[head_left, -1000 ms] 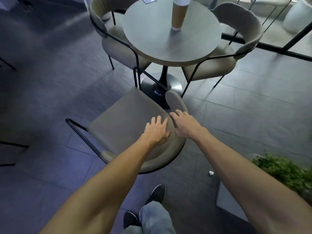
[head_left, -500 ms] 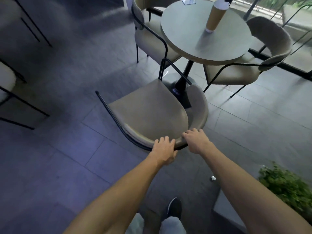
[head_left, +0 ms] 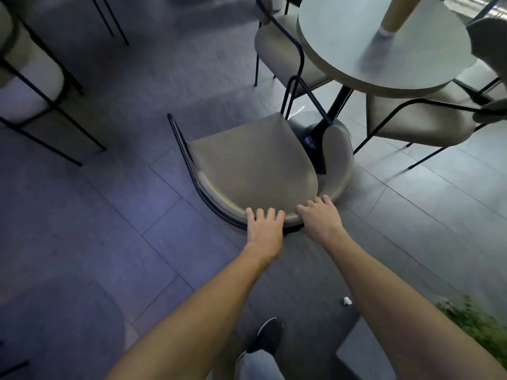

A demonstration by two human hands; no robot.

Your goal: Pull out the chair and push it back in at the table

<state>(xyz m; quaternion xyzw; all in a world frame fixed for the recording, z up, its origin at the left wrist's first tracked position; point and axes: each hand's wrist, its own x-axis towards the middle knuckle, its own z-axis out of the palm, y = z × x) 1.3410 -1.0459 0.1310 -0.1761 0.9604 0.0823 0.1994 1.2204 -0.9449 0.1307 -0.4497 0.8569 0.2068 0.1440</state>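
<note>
A beige padded chair (head_left: 252, 165) with a thin black metal frame stands in front of me, its seat facing the round grey table (head_left: 384, 48). Both hands rest on the top of its curved backrest. My left hand (head_left: 264, 227) lies on the rim's middle, fingers spread over the edge. My right hand (head_left: 319, 218) holds the rim just to the right, fingers curled over it. The chair's front reaches the table's black pedestal base (head_left: 323, 130), and the seat lies mostly outside the tabletop.
Two more beige chairs (head_left: 277, 48) (head_left: 422, 119) stand at the table. A tan paper cup (head_left: 395, 15) sits on the tabletop. Another chair (head_left: 30, 86) is at far left. A green plant (head_left: 477, 325) and my black shoe (head_left: 267, 335) are close by.
My hands moved from above the seat back onto the backrest rim. The chair now sits closer to the table's pedestal, and the view has shifted left.
</note>
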